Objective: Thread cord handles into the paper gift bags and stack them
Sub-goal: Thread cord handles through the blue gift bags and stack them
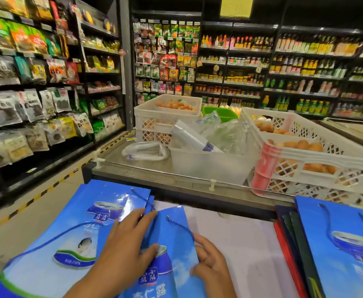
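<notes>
Nearest: left hand [123,244] lies flat on a blue bag [174,250], fingers straight and spread, palm pressing the bag down, thumb out toward its printed can. Released, gripping nothing. Right hand [210,261] sits at the bag's right edge, fingers curled around that edge and pinching it, just where the cord [179,225] runs down to the hand. The cord is blue and twisted; its upper end enters a hole near the bag's top corner.

The bag lies flat on a white surface [240,244], overlapping a pile of bags [47,244] to the left. The pile is the same blue print, lying flat, with a long cord loop across its top face and a second cord near its upper right corner.

Right side: another blue bag [337,244] with a cord loop fitted, lying on top of dark and red bags [288,244] fanned out beneath it.

Past the white surface: a counter [154,175] with a low rail. On it, a clear tub [208,164] holding plastic bag rolls, and a loose plastic bundle [144,150] beside it. White crates [305,147] of brown eggs stand right and behind; the right one carries a red strip.

Far: dark shelves [240,67] of bottles and sachets; snack packets hang at left.
</notes>
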Tool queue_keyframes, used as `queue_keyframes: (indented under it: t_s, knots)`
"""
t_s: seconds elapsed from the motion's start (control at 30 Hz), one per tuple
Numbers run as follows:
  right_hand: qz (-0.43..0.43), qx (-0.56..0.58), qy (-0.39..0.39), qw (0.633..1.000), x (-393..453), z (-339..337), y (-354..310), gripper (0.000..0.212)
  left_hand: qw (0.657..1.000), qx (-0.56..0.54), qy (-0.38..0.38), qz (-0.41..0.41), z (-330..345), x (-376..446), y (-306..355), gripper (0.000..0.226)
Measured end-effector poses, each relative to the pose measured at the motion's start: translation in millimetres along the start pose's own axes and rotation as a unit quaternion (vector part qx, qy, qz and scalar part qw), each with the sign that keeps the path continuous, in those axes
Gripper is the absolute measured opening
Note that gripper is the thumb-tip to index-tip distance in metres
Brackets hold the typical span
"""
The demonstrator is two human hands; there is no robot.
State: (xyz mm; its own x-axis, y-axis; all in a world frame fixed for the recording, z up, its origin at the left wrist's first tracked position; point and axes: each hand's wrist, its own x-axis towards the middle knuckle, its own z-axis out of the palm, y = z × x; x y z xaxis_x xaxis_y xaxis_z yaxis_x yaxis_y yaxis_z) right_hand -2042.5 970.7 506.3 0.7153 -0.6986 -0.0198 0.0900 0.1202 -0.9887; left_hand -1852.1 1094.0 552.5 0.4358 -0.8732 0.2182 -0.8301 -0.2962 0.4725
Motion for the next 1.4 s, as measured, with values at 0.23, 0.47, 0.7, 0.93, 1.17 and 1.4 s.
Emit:
queue_keyframes:
  t_s: [0.23,0.47,0.7,0.93,1.17,1.4]
  knots:
    - [-0.026,-0.01,0.022,0.999,3,-3,5,0.042,1.0,0.02,-0.011,-0.021,-20,20,4,0.052]
    - [-0.066,-0.077,0.108,0.989,3,-8,7,0.014,0.997,-0.04,-0.034,-0.053,-29,15,16,0.029]
    - [-0.113,-0.103,0.088,0.984,0,-24,-5,0.037,0.994,-0.047,-0.026,-0.094,-56,6,-11,0.034]
    - [-0.055,-0.083,0.057,0.993,-14,-25,-25,0.046,0.99,-0.067,0.009,-0.127,-79,-9,-31,0.03]
    - [-0.045,-0.153,0.156,0.975,-24,-40,-57,0.028,0.982,-0.102,0.049,-0.148,-80,-11,-36,0.018]
    - [-0.026,-0.065,0.129,0.989,-57,-70,-89,0.04,0.965,-0.15,0.116,-0.183,-55,-6,-21,0.011]
